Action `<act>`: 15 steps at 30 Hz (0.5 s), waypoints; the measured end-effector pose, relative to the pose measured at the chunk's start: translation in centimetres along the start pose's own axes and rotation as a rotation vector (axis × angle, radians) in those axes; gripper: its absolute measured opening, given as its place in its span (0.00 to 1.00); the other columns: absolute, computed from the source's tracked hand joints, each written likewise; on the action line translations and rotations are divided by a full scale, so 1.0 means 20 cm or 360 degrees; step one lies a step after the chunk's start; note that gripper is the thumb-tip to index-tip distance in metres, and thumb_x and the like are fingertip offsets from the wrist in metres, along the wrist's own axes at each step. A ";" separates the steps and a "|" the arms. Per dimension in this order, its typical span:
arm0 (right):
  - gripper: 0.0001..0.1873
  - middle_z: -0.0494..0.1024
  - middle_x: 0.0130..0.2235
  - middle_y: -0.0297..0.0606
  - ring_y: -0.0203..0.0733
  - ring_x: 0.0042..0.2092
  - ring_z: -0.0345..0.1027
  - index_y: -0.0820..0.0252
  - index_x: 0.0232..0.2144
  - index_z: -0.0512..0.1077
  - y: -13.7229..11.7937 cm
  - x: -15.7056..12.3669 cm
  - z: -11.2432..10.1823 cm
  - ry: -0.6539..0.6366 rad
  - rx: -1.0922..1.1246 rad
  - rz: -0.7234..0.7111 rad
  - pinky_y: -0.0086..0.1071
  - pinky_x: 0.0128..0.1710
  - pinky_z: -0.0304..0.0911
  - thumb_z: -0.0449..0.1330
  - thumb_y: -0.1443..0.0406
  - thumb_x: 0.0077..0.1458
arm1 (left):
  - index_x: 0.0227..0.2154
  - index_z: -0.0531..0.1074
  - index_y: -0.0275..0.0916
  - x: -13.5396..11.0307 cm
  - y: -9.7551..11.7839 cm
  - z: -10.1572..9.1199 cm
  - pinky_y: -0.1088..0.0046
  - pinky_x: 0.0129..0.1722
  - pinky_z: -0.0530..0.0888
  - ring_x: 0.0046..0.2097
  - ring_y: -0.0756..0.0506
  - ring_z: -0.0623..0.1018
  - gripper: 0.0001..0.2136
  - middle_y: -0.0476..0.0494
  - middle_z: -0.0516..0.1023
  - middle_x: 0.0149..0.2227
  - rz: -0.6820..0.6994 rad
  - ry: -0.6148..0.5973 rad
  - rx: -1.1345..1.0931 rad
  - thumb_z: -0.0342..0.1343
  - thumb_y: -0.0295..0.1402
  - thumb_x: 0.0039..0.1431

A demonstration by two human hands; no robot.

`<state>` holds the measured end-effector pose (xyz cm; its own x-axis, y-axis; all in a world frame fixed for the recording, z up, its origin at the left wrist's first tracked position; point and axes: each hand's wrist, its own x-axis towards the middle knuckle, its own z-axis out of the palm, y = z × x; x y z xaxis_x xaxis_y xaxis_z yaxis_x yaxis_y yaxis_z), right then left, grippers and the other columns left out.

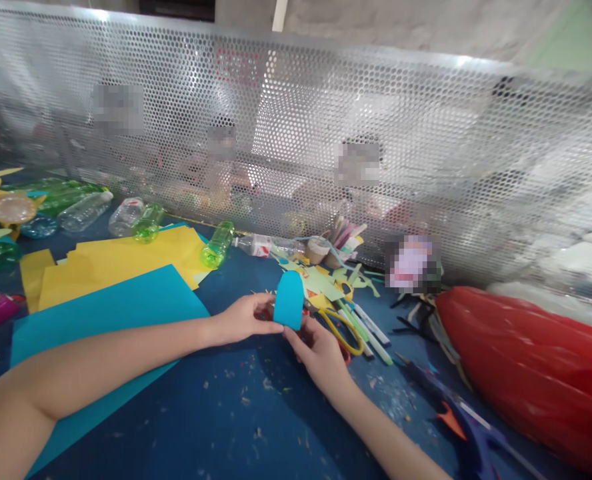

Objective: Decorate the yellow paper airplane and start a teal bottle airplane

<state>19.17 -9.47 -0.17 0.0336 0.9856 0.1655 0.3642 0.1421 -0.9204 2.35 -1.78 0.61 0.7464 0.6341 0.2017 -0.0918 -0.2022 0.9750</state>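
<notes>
Your left hand and right hand both pinched the blue cutout, each grip closed on its lower edge. It stood upright over the bench, just left of the scissors, right of the blue sheet.

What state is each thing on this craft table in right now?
Small blue rounded paper cutout: held upright, pinched by both hands.
Left hand: closed on the cutout's left edge.
Right hand: closed on its lower edge.
Large teal paper sheet: flat, under the left forearm.
Yellow paper sheets: flat, partly under the teal sheet.
Green plastic bottle: lying on its side.
</notes>
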 end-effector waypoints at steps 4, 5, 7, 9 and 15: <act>0.19 0.68 0.23 0.32 0.32 0.20 0.57 0.61 0.34 0.70 0.00 -0.01 0.00 0.0009 0.0014 0.0016 0.27 0.18 0.58 0.58 0.51 0.52 | 0.45 0.71 0.36 0.00 0.01 0.01 0.63 0.49 0.70 0.45 0.43 0.77 0.17 0.40 0.78 0.44 0.0032 0.0040 -0.0035 0.61 0.32 0.51; 0.19 0.67 0.22 0.30 0.32 0.19 0.57 0.61 0.33 0.70 0.00 -0.01 0.00 0.0009 0.0007 0.0015 0.27 0.18 0.58 0.57 0.51 0.52 | 0.45 0.71 0.36 0.00 0.01 0.01 0.63 0.49 0.70 0.44 0.43 0.77 0.17 0.40 0.78 0.44 0.0028 0.0055 -0.0036 0.61 0.33 0.51; 0.19 0.64 0.20 0.29 0.32 0.19 0.57 0.60 0.31 0.70 0.00 -0.01 0.00 0.0005 0.0000 0.0006 0.26 0.18 0.57 0.56 0.50 0.53 | 0.44 0.72 0.35 0.00 0.00 0.01 0.63 0.48 0.70 0.43 0.43 0.77 0.17 0.40 0.78 0.42 0.0004 0.0090 -0.0030 0.62 0.35 0.51; 0.19 0.63 0.19 0.28 0.32 0.19 0.57 0.60 0.30 0.69 -0.01 -0.01 0.00 0.0004 0.0010 -0.0002 0.26 0.18 0.58 0.54 0.49 0.54 | 0.42 0.72 0.35 0.00 0.00 0.01 0.63 0.47 0.71 0.41 0.44 0.78 0.16 0.39 0.79 0.40 -0.0008 0.0108 -0.0050 0.62 0.36 0.51; 0.20 0.62 0.18 0.27 0.33 0.19 0.57 0.59 0.28 0.66 -0.01 0.00 0.00 0.0102 0.0047 -0.0008 0.27 0.20 0.57 0.53 0.47 0.55 | 0.43 0.72 0.35 0.00 -0.01 0.01 0.64 0.47 0.70 0.43 0.43 0.77 0.17 0.39 0.78 0.43 -0.0005 0.0149 -0.0162 0.62 0.36 0.51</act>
<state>19.13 -9.43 0.11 0.0918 0.9772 0.1913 0.3368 0.1503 -0.9295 2.47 -1.85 0.31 0.6826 0.7023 0.2020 -0.1596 -0.1265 0.9790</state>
